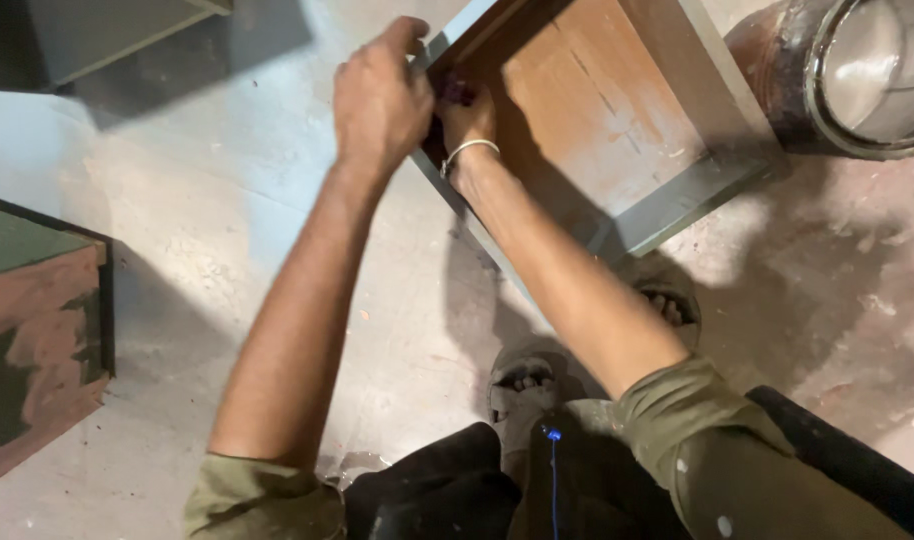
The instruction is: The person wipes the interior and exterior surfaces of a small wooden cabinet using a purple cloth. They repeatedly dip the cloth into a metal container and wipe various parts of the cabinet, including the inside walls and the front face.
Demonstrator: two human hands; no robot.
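A shallow box [677, 200] with grey-green walls and a brown, worn bottom lies on the concrete floor ahead of me. My left hand [379, 100] grips its near-left wall from outside, thumb and fingers curled over the rim. Inside the box, my right hand [465, 118] presses against the same wall; a thin metal bangle circles its wrist. The right fingers close on something small and dark, mostly hidden behind the left hand.
A round metal drum [857, 70] stands at the top right. Another green and brown box [37, 320] sits at the left edge, and a dark one [107, 35] at the top left. My sandalled feet [527, 385] stand just below the box.
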